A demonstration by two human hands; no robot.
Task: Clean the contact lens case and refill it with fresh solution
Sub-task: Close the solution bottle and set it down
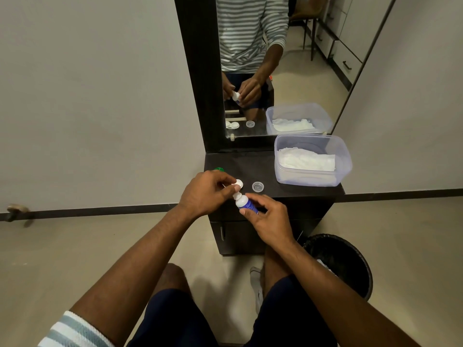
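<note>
Left hand: I am pinching the white lens case at the cabinet's front edge | Right hand: I am gripping the tilted solution bottle, nozzle just below the case | Clear cap: lying beside | Tub: holding tissues, far right.

We have one view only, a wide-angle camera worn on the head. It looks forward and steeply down over both forearms at a dark cabinet standing near against a wall. The hands sit close, near frame centre. The knees fill the bottom edge. A mirror directly ahead returns a second, reversed look at the cabinet top and the torso.
</note>
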